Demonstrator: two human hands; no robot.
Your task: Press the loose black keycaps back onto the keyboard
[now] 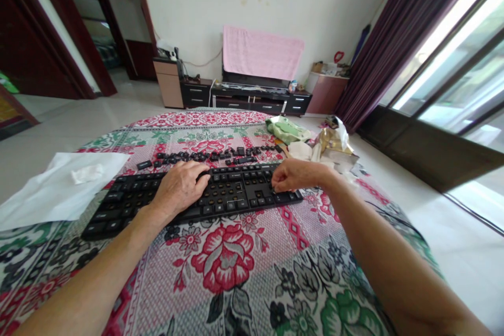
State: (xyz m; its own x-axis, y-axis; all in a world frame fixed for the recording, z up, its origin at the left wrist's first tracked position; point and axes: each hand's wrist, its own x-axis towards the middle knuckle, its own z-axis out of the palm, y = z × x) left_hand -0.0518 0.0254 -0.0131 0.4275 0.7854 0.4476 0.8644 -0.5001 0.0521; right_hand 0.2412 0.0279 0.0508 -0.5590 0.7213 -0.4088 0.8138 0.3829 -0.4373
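Note:
A black keyboard point(222, 197) lies across the patterned tablecloth, with many keycaps off and bare key posts showing in its middle and right parts. My left hand point(181, 185) rests on the keyboard left of centre, fingers stretched forward and thumb apart. At the right end, my right hand point(297, 174) is closed, its fingertips pinched together down at the keys; whatever is between them is hidden. Loose black keycaps point(241, 151) lie in a row just behind the keyboard.
A white sheet point(47, 184) with a crumpled white tissue point(87, 173) on it lies at the left. Right of the keycaps are a green packet point(287, 130) and a gold bag point(334, 140). A black cable point(397, 218) runs along the table's right edge.

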